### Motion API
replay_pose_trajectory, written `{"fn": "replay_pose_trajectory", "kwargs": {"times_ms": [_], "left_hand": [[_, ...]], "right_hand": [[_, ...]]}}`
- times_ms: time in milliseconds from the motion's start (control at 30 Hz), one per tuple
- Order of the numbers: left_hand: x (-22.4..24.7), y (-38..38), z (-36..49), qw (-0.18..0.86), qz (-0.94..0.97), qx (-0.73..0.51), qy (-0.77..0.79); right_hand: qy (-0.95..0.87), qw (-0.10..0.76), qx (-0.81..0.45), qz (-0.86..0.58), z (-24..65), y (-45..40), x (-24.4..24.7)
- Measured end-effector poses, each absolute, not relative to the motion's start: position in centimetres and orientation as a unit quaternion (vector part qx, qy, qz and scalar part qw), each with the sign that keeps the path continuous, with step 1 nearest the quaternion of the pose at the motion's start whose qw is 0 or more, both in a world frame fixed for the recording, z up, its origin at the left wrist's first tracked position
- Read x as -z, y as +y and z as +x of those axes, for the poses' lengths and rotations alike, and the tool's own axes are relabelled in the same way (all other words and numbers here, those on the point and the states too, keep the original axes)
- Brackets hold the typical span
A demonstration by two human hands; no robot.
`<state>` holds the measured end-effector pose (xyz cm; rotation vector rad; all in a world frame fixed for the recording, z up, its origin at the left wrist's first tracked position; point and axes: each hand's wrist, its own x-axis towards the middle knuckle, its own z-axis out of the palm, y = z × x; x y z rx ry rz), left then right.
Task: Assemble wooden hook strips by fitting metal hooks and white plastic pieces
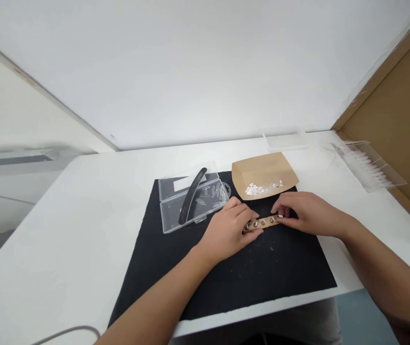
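The person's left hand [228,229] clasps one end of a narrow brown strip [267,222] between thumb and fingers, over the black mat [226,282] on the bench [64,230]. The right hand [305,213], at the strip's other end, pinches a small white piece [280,216]. A brown tray [253,167] of white bits [255,189] sits just beyond.

Your left hand [228,229] partly hides the nine-o'clock end of the narrow, tan, metal-studded strip [267,222]; toward seven o'clock, the bottom edge crops a thin grey cable [77,328].
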<state>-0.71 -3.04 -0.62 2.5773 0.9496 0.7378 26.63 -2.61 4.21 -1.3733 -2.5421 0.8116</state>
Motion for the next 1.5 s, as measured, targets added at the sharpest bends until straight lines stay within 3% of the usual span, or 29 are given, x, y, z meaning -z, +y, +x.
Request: {"fn": "replay_pose_trajectory", "kwargs": {"times_ms": [367,933,1200,1500], "left_hand": [[0.6,-3.0,-0.8,0.152,0.896,-0.259,0.328],[0.7,-2.9,-0.8,0.148,0.893,-0.269,0.328],[0.6,-2.8,-0.8,0.132,0.899,-0.281,0.309],[-1.1,-3.3,-0.3,0.073,0.858,-0.422,0.284]], "right_hand": [[-0.820,0.050,-0.245,-0.514,26.5,-2.9,-4.1],[-0.843,0.104,-0.205,-0.486,26.8,-2.9,-3.3],[-0.815,0.191,-0.252,-0.485,26.2,-2.9,-3.3],[-0.804,0.263,-0.318,-0.429,24.9,-3.9,-3.5]]}}
